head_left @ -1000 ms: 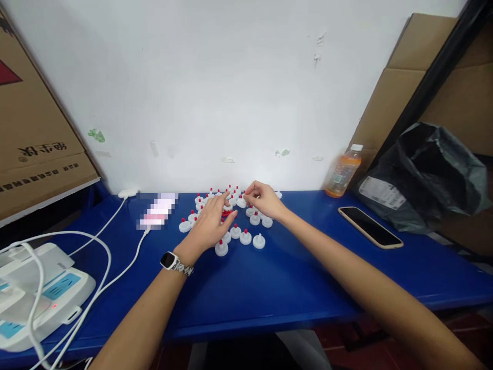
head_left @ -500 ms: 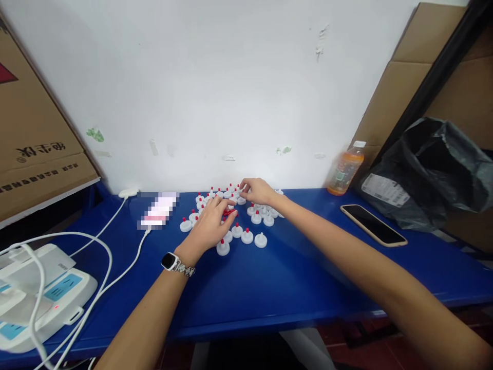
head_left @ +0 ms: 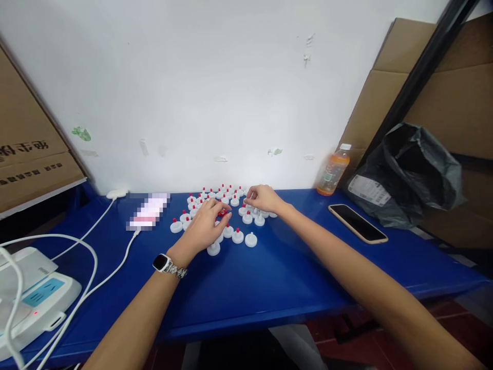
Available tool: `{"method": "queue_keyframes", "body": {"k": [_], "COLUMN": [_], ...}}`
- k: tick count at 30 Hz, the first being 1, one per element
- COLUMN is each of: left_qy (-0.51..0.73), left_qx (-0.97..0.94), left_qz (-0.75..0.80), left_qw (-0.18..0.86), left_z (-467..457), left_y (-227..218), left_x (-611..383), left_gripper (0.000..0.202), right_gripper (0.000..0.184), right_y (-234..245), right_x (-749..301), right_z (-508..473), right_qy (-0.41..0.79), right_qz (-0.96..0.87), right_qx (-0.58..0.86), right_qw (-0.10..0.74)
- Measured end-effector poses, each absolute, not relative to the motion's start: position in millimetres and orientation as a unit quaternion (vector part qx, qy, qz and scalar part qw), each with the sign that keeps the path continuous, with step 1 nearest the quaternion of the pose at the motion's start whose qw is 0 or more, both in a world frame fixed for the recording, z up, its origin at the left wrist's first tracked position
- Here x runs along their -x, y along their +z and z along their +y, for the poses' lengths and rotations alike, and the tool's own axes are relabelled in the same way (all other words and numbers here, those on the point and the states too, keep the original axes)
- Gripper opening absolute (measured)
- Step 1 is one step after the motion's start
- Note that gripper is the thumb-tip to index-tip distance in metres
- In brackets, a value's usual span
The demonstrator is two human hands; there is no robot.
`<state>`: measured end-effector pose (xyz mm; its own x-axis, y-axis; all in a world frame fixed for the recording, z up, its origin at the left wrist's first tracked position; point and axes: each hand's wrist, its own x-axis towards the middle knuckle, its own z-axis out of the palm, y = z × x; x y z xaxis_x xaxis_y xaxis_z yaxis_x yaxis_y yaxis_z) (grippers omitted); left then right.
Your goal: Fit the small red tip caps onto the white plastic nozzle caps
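Observation:
Over the front left of a cluster of round white nozzle caps [head_left: 238, 237] rests my left hand [head_left: 204, 226], a watch on its wrist. Its fingers and thumb are apart, around a small pile of red tip caps [head_left: 222, 212]. My right hand [head_left: 265, 198] is at the right side of the cluster, thumb and fingertips pinched together over the white caps there. A red tip shows just under those fingertips; whether it is held or sits on a nozzle is hard to see. Many white caps carry red tips, while a white cap [head_left: 251, 240] at the front has a bare nozzle.
A blue table [head_left: 269, 288] stands against a white wall. On its right are a phone [head_left: 358, 224], an orange drink bottle [head_left: 334, 170] and a dark plastic bag [head_left: 408, 177]. White cables and a power strip [head_left: 42, 303] lie on the left, near a cardboard box [head_left: 34, 154].
My right hand has moved right and slightly nearer, from the back of the cluster to the caps on its right. My left hand stays by the red pile. The whole view has shifted slightly.

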<state>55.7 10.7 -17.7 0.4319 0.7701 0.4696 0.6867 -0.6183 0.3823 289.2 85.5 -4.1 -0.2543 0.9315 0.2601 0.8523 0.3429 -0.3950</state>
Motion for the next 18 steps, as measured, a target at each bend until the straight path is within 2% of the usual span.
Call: {"method": "queue_keyframes", "body": {"k": [3, 6, 9, 13, 15, 18], "left_qy": [0.314, 0.338, 0.363, 0.33, 0.313, 0.307], "left_qx": [-0.844, -0.841, -0.838, -0.841, -0.842, -0.846], "left_qz": [0.431, 0.419, 0.408, 0.429, 0.439, 0.436], "left_qw": [0.061, 0.044, 0.017, 0.008, 0.009, 0.012], "left_z": [9.7, 6.7, 4.0, 5.2, 7.0, 8.8], "left_y": [-16.9, -14.8, -13.9, -18.4, -21.7, -24.2], "left_x": [-56.6, -60.2, -65.2, -68.0, -66.8, -64.4], "left_gripper": [0.027, 0.032, 0.043, 0.039, 0.035, 0.037], "right_gripper": [0.003, 0.003, 0.013, 0.027, 0.027, 0.021], "right_y": [-2.4, 6.6, 17.4, 20.4, 16.3, 8.5], "right_x": [-292.5, -289.6, -276.5, -261.5, -264.1, -278.6], "right_z": [79.8, 68.0, 53.5, 44.9, 49.5, 62.6], "right_qy": [0.125, 0.185, 0.293, 0.415, 0.392, 0.236], "right_qz": [-0.791, -0.767, -0.75, -0.744, -0.75, -0.784], "right_qx": [0.54, 0.503, 0.418, 0.33, 0.352, 0.462], "right_qw": [0.26, 0.353, 0.421, 0.405, 0.4, 0.34]}}
